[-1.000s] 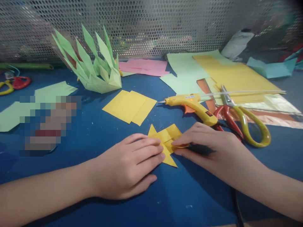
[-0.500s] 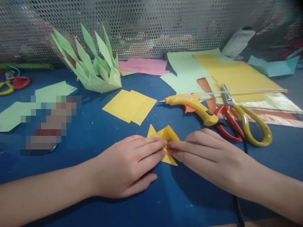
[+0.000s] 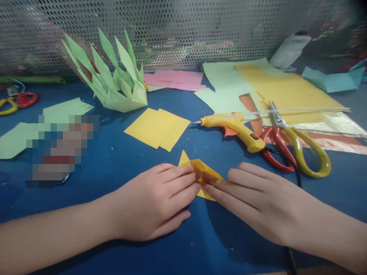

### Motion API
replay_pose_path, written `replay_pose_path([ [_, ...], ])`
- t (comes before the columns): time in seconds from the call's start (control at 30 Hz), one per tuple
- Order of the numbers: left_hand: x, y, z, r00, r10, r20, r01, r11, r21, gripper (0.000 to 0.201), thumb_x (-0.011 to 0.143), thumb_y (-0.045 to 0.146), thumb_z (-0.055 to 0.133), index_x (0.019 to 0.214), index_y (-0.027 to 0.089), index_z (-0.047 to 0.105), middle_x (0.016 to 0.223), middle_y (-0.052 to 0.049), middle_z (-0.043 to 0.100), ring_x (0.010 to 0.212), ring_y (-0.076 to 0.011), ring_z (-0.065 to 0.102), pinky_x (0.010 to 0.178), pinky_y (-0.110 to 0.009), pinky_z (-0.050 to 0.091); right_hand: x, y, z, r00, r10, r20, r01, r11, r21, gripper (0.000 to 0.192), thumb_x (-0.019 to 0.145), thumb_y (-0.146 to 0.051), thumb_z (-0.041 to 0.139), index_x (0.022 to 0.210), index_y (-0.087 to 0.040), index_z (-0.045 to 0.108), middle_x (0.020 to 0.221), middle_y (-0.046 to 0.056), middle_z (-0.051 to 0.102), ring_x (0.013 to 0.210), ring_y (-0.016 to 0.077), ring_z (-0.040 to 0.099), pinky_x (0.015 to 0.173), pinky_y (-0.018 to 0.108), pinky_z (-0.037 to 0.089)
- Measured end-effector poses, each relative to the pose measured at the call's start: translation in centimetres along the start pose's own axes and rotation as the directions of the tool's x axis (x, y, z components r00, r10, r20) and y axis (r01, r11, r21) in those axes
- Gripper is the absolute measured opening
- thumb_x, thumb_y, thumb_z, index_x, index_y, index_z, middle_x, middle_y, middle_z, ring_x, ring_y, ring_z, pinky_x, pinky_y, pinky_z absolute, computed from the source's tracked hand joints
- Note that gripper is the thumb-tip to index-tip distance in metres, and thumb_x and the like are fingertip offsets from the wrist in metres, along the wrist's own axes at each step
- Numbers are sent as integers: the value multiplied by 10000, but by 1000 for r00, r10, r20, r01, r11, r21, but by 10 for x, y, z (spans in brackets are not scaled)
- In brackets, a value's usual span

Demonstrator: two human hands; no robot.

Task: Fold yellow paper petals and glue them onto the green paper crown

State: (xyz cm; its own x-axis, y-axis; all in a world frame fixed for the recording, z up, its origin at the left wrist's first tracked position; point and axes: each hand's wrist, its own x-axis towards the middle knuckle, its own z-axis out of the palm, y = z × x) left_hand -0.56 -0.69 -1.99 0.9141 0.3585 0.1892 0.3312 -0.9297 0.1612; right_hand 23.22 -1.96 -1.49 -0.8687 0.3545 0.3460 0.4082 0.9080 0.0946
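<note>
A small folded yellow paper [image 3: 205, 193] lies on the blue table in front of me, its pointed corners sticking out between my hands. My left hand [image 3: 157, 200] rests over its left side, fingers pressing it down. From the right, my right hand [image 3: 258, 194] grips the raised flap, with some fingertips tucked under or inside the fold and partly hidden. Just beyond, two flat yellow paper squares [image 3: 151, 128] overlap. A yellow glue gun [image 3: 236, 128] lies on its side, its nozzle close to the squares.
Scissors [image 3: 308, 152] with red and yellow-green handles lie at right, near the glue gun's black cord. Green and yellow sheets [image 3: 286, 88] spread behind them. A spiky green folded-paper piece [image 3: 123, 101] stands back left, before a perforated metal panel [image 3: 177, 34]. Green paper pieces [image 3: 67, 109] lie left.
The raised yellow flap has been pushed lower and flatter. My right hand's fingers have moved slightly down and further into the fold; my left hand has stayed nearly still.
</note>
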Motion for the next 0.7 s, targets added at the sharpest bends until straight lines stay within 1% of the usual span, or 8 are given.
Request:
replay_pose_path([
  [0.1,0,1,-1,1000,-5,-6,5,1000,17,355,932,260,390,1156,65,584,1237,-155,616,1140,-275,571,924,-393,467,-1,-4,-1,1000,17,-4,-17,1000,-24,358,916,-76,296,1028,-67,636,734,101,674,623,187,501,582,350,411],
  [0.23,1,1,0,1000,-5,-1,5,1000,9,357,932,274,392,1155,65,577,1236,-157,615,1135,-283,568,903,-399,461,-3,-14,-3,1000,7,29,-4,994,-110,337,860,-67,381,1121,-23,591,704,93,668,584,193,523,590,359,419],
  [0.3,0,1,1,1000,-2,0,2,1000,-1,363,933,280,391,1179,73,559,1238,-150,614,1133,-283,563,892,-399,450,-5,-20,-2,999,46,21,-42,986,-158,338,833,-71,431,1131,-11,579,689,90,667,572,202,536,587,368,418],
  [0.37,-1,0,2,1000,-2,-14,2,1000,1,367,936,283,385,1196,78,544,1244,-146,608,1144,-281,548,906,-395,425,-7,-26,0,992,119,30,-112,978,-178,372,821,-73,451,1172,-9,558,729,94,683,593,214,566,601,378,427],
  [0.47,-2,0,2,999,14,-30,-14,1000,14,349,938,266,383,1175,73,552,1231,-143,611,1158,-273,526,943,-383,384,-9,-31,3,981,193,27,-188,973,-133,394,825,-70,453,1206,-23,539,914,116,708,657,212,607,631,372,447],
  [0.6,0,0,0,1000,24,5,-24,1000,-14,312,932,237,401,1140,77,569,1222,-135,614,1140,-255,526,950,-368,375,-8,-28,5,978,210,0,-210,977,-31,351,858,-78,440,1194,-70,540,996,90,695,762,198,629,672,346,464],
  [0.67,0,-1,0,999,9,33,-7,998,-55,324,932,244,400,1170,86,552,1278,-137,578,1162,-249,509,959,-364,373,-7,-23,4,974,224,-26,-223,974,26,339,872,-85,442,1197,-112,533,1065,74,670,855,188,622,736,328,470],
  [0.7,0,-2,1,999,-2,40,5,997,-80,328,934,251,397,1182,94,544,1306,-134,559,1178,-245,496,965,-363,367,-6,-20,3,967,250,-49,-247,967,56,339,870,-82,451,1196,-132,530,1096,71,651,902,183,612,776,316,469],
])
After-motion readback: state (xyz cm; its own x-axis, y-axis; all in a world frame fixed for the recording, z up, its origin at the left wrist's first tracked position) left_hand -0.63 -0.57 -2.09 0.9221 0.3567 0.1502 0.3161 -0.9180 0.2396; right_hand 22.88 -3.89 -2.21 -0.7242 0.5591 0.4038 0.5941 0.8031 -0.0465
